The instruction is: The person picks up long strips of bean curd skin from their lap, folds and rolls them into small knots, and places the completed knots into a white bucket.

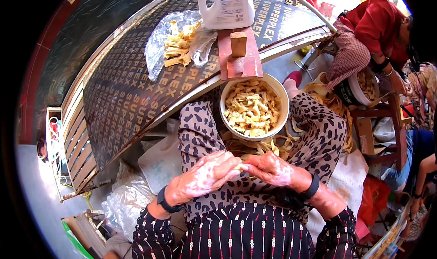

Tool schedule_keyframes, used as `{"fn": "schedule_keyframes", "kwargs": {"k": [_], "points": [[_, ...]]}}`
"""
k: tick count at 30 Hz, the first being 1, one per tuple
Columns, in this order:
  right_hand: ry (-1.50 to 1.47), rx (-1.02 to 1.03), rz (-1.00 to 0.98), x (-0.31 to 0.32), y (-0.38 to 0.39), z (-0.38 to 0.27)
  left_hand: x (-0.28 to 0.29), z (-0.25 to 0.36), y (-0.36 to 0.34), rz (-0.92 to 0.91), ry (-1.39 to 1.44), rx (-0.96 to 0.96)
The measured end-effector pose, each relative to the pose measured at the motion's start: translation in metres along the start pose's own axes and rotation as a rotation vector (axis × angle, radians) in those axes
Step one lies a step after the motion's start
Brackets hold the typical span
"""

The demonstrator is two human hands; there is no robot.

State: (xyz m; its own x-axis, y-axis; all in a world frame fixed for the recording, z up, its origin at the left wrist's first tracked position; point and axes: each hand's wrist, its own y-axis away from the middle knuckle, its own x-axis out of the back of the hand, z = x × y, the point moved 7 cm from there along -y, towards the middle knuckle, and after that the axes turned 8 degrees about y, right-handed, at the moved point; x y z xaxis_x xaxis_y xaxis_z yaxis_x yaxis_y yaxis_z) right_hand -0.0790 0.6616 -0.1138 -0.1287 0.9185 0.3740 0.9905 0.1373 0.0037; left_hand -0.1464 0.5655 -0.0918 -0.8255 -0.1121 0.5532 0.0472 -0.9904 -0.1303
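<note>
My left hand [210, 171] and my right hand [269, 169] meet above my lap, fingers closed. Between the fingertips shows a bit of a pale yellow strip [239, 167], mostly hidden by the fingers. Just beyond the hands, between my knees, stands a white bucket [225, 120] filled with short, folded pale yellow pieces [252, 109]. Long loose strips [255, 147] of a similar colour lie below the bucket, close to my right hand.
A dark printed board table [123, 99] carries an open plastic bag of folded strips [178, 47], a white jug [227, 8] and a reddish board with an upright wooden block [238, 45]. At right, a person in red [378, 29] bends over another bucket [357, 88]; a wooden stool [387, 136] stands nearby.
</note>
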Motion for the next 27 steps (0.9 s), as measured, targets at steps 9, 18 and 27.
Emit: {"fn": "schedule_keyframes", "kwargs": {"k": [9,18,27], "points": [[0.037,-0.024,-0.087,0.004,0.013,-0.007,0.019,-0.01,0.028,-0.155,0.272,0.212],[-0.047,0.113,0.284,0.005,-0.012,-0.032,0.057,-0.011,0.05,0.715,1.418,0.135],[-0.082,0.005,0.349,-0.006,-0.001,-0.009,0.009,0.023,-0.001,0.313,-0.065,-0.062]]}}
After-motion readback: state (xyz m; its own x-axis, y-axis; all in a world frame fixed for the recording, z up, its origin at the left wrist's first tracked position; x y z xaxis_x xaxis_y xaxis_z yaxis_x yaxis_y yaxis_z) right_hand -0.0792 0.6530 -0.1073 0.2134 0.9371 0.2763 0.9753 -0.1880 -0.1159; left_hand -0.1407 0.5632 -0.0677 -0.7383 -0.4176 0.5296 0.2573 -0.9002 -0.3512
